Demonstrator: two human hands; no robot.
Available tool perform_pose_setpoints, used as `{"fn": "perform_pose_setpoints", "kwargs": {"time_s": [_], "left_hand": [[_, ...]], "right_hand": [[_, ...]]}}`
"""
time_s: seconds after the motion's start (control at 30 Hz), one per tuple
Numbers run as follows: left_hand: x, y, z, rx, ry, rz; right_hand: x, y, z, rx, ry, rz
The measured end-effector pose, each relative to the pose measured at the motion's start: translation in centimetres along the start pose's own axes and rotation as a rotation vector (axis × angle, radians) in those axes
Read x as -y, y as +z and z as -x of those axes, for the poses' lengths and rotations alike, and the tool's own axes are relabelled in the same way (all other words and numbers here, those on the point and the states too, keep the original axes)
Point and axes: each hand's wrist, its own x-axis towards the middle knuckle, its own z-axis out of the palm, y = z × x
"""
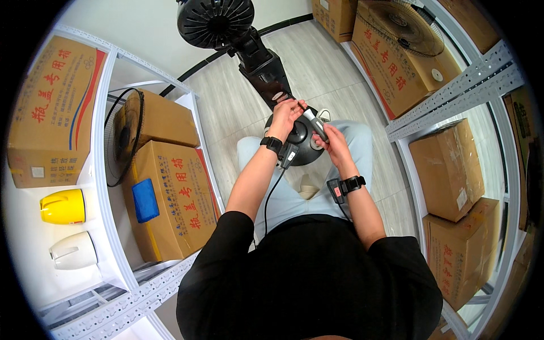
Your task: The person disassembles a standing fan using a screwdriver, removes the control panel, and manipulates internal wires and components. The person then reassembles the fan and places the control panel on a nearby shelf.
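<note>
A black pedestal fan stands in front of me, with its bare slotted head (pixel 219 21) at the top, a thick column (pixel 265 71) and a round base (pixel 306 154) between my legs. My right hand (pixel 335 145) is closed round the grey and white handle of a screwdriver (pixel 315 123). Its thin dark end points up and left, toward the column. My left hand (pixel 287 118) is by the column with its fingers pinched near the tool's tip. What those fingers hold is hidden.
Shelves flank me with cardboard boxes (pixel 178 192) and fan grilles (pixel 122 136) on them. At the left are a yellow jug-shaped part (pixel 62 206), a white one (pixel 73 250) and a blue cloth (pixel 145 201). Another grille (pixel 399 25) rests on a box at the right.
</note>
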Motion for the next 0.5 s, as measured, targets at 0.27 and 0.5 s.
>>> {"fn": "perform_pose_setpoints", "kwargs": {"time_s": [0.27,0.5], "left_hand": [[-0.1,-1.7,-1.2,-0.049,0.025,-0.151],[0.0,-0.1,0.3,-0.006,0.001,0.049]], "right_hand": [[-0.7,1.1,0.5,-0.077,-0.203,0.172],[-0.8,0.1,-0.1,-0.079,-0.105,0.096]]}}
